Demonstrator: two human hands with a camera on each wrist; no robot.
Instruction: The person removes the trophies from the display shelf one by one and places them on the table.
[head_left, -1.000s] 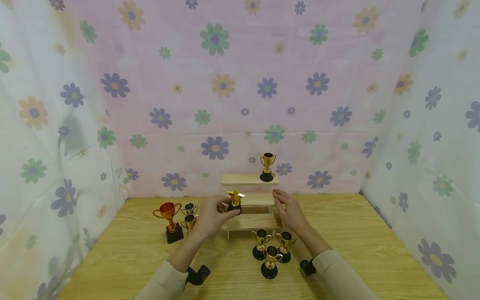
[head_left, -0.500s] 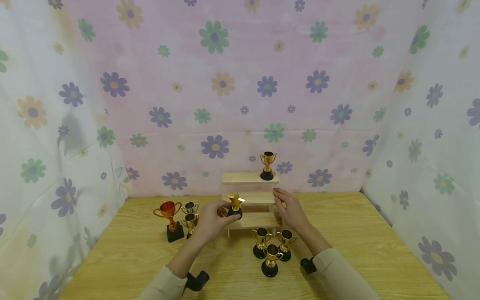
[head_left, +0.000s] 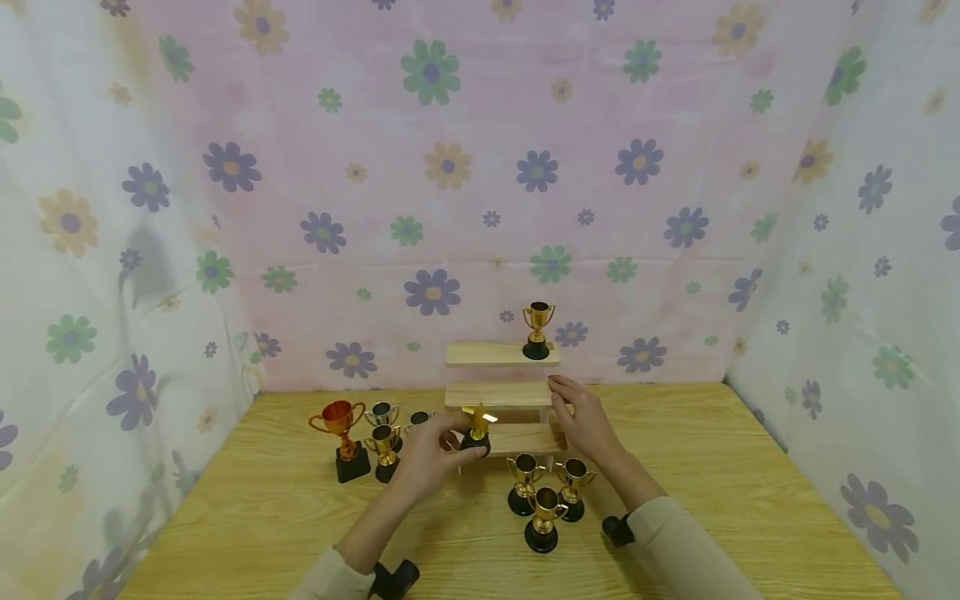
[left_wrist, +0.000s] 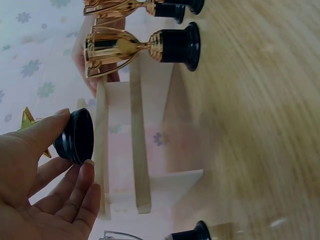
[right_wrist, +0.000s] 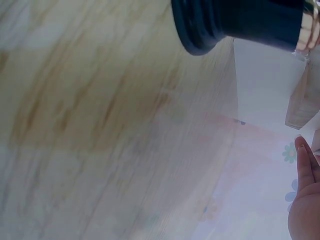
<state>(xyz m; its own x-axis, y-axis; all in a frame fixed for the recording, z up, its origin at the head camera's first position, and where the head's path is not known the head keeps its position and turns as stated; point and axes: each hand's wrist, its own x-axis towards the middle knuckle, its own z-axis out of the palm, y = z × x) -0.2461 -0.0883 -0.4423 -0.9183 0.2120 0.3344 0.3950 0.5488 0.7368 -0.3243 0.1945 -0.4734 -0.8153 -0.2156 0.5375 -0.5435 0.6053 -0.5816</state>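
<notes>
Star trophy lowered to the bottom step of the wooden stand.

The left hand pinches the star trophy by its black base, thumb and fingers curled round it; it now sits lower than a second ago, just in front of the lowest step of the stand near the tabletop's back edge. The right hand, fingers relaxed and holding nothing, stays resting against the stand's right end. Three gold cups stand just before the stand.
</notes>
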